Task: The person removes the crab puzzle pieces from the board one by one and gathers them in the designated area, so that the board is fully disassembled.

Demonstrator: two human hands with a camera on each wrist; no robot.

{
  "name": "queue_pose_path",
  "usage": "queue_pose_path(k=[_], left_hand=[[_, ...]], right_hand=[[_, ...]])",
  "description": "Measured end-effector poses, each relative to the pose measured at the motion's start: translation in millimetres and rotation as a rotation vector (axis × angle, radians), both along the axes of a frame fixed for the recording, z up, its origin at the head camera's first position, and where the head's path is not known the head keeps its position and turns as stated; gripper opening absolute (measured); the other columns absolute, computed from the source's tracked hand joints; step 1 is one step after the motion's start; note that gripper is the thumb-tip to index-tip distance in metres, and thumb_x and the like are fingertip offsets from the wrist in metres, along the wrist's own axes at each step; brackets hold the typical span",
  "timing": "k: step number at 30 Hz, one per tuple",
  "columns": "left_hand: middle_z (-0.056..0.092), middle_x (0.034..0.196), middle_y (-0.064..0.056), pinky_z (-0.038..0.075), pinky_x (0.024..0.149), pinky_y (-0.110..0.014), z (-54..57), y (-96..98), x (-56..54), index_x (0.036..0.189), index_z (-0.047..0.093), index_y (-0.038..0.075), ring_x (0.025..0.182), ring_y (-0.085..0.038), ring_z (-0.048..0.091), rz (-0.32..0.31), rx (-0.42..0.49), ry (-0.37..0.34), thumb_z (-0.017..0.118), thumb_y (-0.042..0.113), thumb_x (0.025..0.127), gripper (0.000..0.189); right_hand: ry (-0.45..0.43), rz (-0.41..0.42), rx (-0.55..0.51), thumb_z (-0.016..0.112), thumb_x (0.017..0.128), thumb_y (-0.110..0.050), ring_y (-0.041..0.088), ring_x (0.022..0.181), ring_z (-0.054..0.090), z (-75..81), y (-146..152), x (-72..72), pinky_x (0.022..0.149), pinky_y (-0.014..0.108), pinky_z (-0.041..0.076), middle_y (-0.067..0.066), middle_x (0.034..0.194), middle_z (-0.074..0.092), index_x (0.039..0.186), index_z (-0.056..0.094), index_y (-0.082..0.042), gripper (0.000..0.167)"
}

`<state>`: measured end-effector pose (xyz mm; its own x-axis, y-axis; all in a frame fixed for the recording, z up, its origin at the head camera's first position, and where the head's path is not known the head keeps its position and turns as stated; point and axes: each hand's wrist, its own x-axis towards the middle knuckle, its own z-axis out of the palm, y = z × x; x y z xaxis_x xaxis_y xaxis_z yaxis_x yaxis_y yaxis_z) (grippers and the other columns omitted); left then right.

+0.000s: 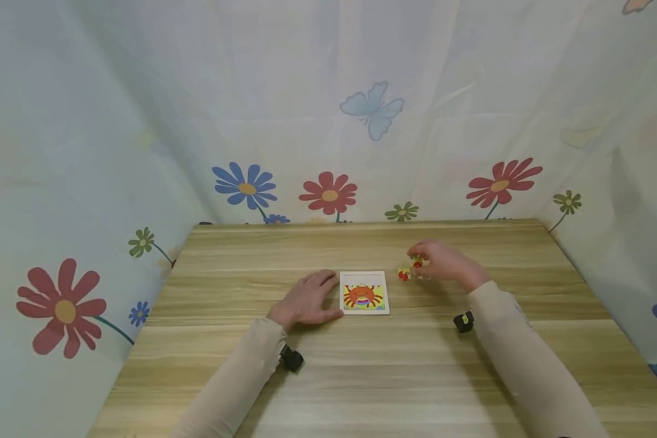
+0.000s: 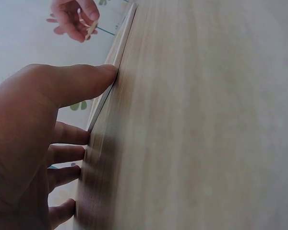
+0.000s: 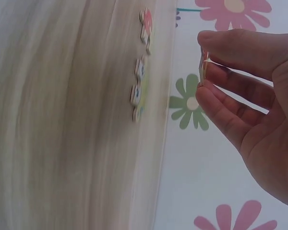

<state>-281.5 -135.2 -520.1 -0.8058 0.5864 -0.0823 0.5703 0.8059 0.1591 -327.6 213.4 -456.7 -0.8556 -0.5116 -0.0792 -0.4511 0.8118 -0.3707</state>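
Observation:
A square white puzzle tray lies flat on the table, with a picture of a red-orange crab filling its lower part and a bare strip along its top. My left hand rests at the tray's left side. Its thumb touches the tray's edge, the other fingers spread on the wood. To the right of the tray, my right hand pinches a small jigsaw piece between thumb and fingertips, raised above the tabletop. Close below it lie loose jigsaw pieces, one with red and others yellowish.
The wooden table ends at the back against a hanging white curtain printed with flowers and a butterfly. More of this cloth hangs on both sides. A small black camera sits at each wrist, the left one low over the table.

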Motion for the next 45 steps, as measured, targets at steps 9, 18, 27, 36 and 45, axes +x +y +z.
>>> queue_pose_path(k=[9,18,27,36,45], left_hand=[[0.034,0.154,-0.007,0.027,0.117,-0.045,1.2,-0.4,0.4,0.149,0.039,0.011,0.144,-0.025,0.030,0.001,0.003,0.007,0.054,0.067,0.087,0.085],[0.035,0.154,-0.008,0.027,0.117,-0.046,2.7,-0.2,2.0,0.149,0.039,0.010,0.144,-0.026,0.030,-0.008,0.016,0.006,0.054,0.065,0.087,0.084],[0.034,0.155,-0.008,0.026,0.117,-0.046,1.8,-0.6,0.8,0.149,0.039,0.010,0.144,-0.025,0.030,-0.011,0.017,0.000,0.054,0.065,0.087,0.085],[0.033,0.155,-0.007,0.025,0.118,-0.045,0.2,-0.3,-0.1,0.150,0.038,0.011,0.145,-0.025,0.029,-0.005,0.006,-0.006,0.054,0.066,0.087,0.085],[0.033,0.155,-0.007,0.025,0.118,-0.044,-0.5,-0.9,-0.8,0.150,0.038,0.011,0.144,-0.025,0.029,-0.007,0.006,0.001,0.053,0.067,0.087,0.085]], right_hand=[[0.040,-0.018,0.018,0.076,0.083,-0.010,0.029,0.099,0.062,-6.3,19.9,-2.1,0.088,0.047,0.053,0.016,0.114,0.064,0.122,0.064,0.002,0.043],[0.009,-0.048,0.023,0.075,0.083,-0.009,0.029,0.100,0.061,-7.0,36.4,2.7,0.090,0.050,0.051,0.017,0.113,0.064,0.122,0.064,0.003,0.042],[0.026,-0.019,0.045,0.074,0.082,-0.005,0.032,0.101,0.062,-15.0,48.0,5.1,0.092,0.052,0.050,0.017,0.109,0.067,0.115,0.067,0.004,0.035],[-0.040,-0.085,0.081,0.075,0.081,-0.004,0.029,0.099,0.062,-19.1,52.4,7.2,0.090,0.049,0.052,0.018,0.112,0.067,0.117,0.067,0.003,0.037],[-0.074,-0.100,0.070,0.076,0.081,-0.004,0.026,0.094,0.063,-23.2,53.4,7.8,0.086,0.046,0.054,0.018,0.112,0.066,0.116,0.067,0.002,0.037]])
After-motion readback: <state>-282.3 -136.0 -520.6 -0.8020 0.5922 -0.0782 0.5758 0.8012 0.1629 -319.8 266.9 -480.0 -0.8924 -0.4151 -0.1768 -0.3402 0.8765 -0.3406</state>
